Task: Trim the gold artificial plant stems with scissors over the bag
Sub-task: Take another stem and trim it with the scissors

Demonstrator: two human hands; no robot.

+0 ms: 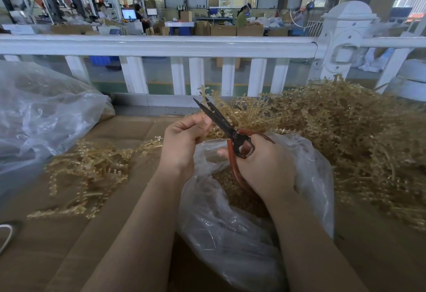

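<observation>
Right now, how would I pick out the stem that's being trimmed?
Start at the clear bag in the middle. Above it, the left hand pinches one gold stem, which stands up between the black blades of the scissors, unlike the piles lying flat.

Two bare forearms come up from the bottom edge of the head view, each uncovered as far as the frame shows — no sleeve, cuff or glove anywhere along them. The left hand [184,139] wears nothing: no ring, no band at the wrist. The right hand [265,167] is just as plain, its wrist free of any watch or bracelet. The fingernails that show are short and unpainted — one on the left hand and one at the right thumb tip.
</observation>
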